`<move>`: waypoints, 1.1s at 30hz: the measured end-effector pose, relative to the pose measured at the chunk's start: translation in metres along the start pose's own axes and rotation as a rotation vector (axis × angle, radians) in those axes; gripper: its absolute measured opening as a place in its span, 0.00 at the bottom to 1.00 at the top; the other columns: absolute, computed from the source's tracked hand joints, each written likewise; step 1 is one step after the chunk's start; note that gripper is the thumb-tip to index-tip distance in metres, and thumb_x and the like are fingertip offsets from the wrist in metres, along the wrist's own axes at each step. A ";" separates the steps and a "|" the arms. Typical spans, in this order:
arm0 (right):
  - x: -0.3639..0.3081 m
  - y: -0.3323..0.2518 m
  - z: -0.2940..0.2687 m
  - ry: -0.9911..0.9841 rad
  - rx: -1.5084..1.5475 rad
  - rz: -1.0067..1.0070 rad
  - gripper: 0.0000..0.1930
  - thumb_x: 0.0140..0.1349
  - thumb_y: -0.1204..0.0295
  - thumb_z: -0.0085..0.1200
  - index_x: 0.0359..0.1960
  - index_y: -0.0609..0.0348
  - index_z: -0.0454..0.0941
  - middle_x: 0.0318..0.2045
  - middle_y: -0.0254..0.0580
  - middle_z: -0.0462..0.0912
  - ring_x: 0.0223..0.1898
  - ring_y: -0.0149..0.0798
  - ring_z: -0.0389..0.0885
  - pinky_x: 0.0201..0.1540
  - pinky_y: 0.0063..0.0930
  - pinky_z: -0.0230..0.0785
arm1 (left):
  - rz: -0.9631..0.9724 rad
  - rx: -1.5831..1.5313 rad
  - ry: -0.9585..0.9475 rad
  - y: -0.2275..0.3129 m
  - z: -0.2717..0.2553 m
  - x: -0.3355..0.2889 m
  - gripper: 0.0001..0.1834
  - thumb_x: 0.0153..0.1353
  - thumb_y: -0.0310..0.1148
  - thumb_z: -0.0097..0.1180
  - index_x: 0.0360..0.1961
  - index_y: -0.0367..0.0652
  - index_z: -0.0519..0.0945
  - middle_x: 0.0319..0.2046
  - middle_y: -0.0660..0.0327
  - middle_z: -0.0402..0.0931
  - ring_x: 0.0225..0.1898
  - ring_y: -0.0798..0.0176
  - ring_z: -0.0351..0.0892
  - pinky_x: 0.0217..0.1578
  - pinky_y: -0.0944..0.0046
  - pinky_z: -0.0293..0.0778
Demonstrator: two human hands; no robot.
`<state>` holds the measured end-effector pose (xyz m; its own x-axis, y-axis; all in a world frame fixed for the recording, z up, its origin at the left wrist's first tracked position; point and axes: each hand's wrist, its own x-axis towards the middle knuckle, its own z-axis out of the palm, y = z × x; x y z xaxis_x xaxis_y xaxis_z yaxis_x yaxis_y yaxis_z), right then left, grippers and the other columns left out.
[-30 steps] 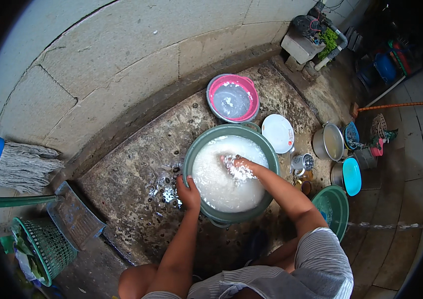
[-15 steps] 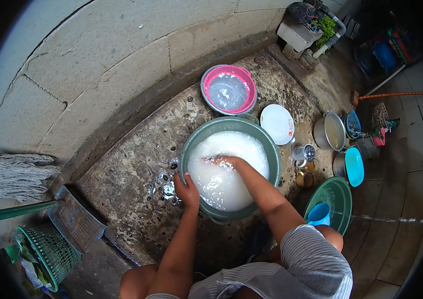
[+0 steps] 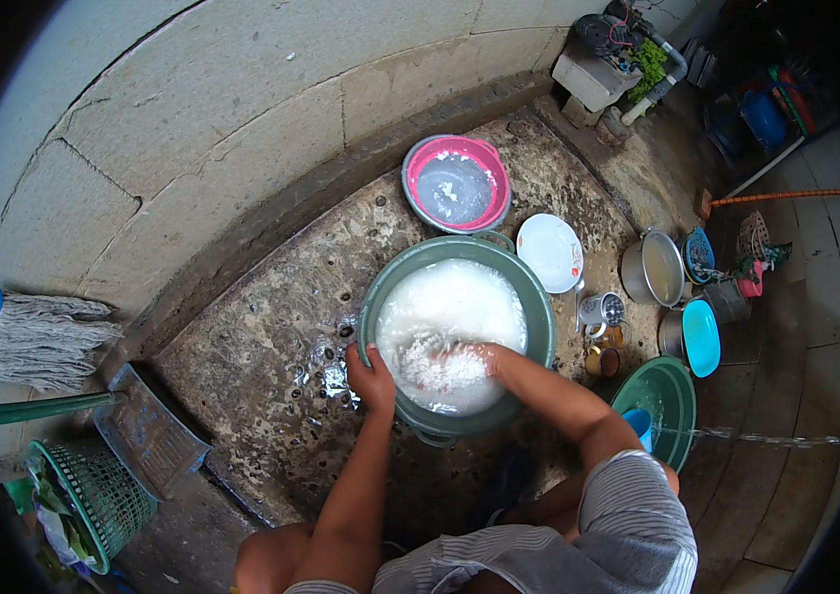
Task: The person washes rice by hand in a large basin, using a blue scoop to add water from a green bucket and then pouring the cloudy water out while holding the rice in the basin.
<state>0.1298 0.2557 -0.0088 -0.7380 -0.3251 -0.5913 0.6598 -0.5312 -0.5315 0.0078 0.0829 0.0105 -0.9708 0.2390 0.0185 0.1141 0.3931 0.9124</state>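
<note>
a big green basin (image 3: 539, 307) of milky white water sits on the wet stone floor (image 3: 242, 356). the left hand (image 3: 372, 378) grips its rim. the right hand (image 3: 467, 358) is in the water; its fingers are hidden, so its grip is unclear.

Pink basin (image 3: 456, 184), white plate (image 3: 550, 252) crowd green tub's (image 3: 543, 317) far side.
</note>
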 end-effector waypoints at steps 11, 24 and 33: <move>-0.039 -0.056 -0.001 0.730 0.092 -0.133 0.21 0.59 0.48 0.53 0.31 0.55 0.78 0.25 0.35 0.80 0.21 0.33 0.77 0.23 0.29 0.70 | -0.011 -0.003 0.003 -0.005 -0.006 0.003 0.13 0.64 0.34 0.48 0.41 0.33 0.72 0.33 0.46 0.76 0.35 0.49 0.75 0.39 0.56 0.69; -0.064 -0.022 -0.016 0.491 -0.245 0.271 0.50 0.49 0.31 0.47 0.65 0.57 0.57 0.67 0.47 0.54 0.66 0.52 0.53 0.67 0.35 0.45 | -0.043 -0.044 0.018 -0.006 0.000 0.001 0.11 0.62 0.35 0.49 0.37 0.35 0.71 0.32 0.46 0.74 0.34 0.41 0.73 0.36 0.51 0.68; 0.017 0.031 0.015 0.198 0.763 -0.363 0.41 0.55 0.37 0.47 0.61 0.57 0.63 0.62 0.46 0.63 0.64 0.45 0.59 0.65 0.34 0.49 | 0.003 -0.055 0.019 -0.007 0.001 0.001 0.12 0.62 0.35 0.49 0.36 0.35 0.72 0.32 0.45 0.74 0.35 0.41 0.73 0.38 0.51 0.68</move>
<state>0.1355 0.2222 -0.0258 -0.7994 0.0710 -0.5966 0.0605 -0.9784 -0.1975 0.0060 0.0817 0.0041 -0.9744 0.2229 0.0287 0.1060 0.3431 0.9333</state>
